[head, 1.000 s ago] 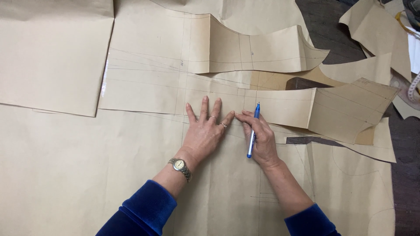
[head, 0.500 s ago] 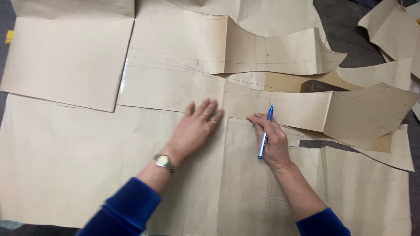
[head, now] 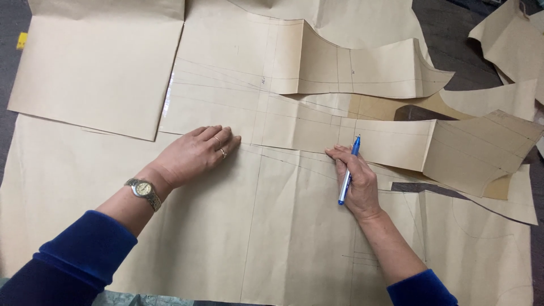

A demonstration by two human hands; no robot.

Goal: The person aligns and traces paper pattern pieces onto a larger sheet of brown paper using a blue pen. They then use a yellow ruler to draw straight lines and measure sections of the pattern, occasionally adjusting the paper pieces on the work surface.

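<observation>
My left hand (head: 195,154) lies flat, fingers together, on a large sheet of brown pattern paper (head: 272,238), its fingertips at the lower edge of a long cut pattern piece (head: 294,122) marked with pencil lines. My right hand (head: 354,181) rests on the same sheet farther right and grips a blue pen (head: 348,170) with its tip pointing up at that piece's lower edge. A metal wristwatch (head: 143,190) sits on my left wrist, and both arms wear blue velvet sleeves.
A folded brown sheet (head: 96,73) lies at the upper left. Another curved pattern piece (head: 362,71) lies above the long one. More cut paper scraps (head: 510,45) sit at the right on a dark surface (head: 447,22). A small yellow object (head: 21,41) is at the far left.
My left hand has slid left along the pattern piece's lower edge, away from my right hand. The right hand stays in place with the pen. The view has shifted left.
</observation>
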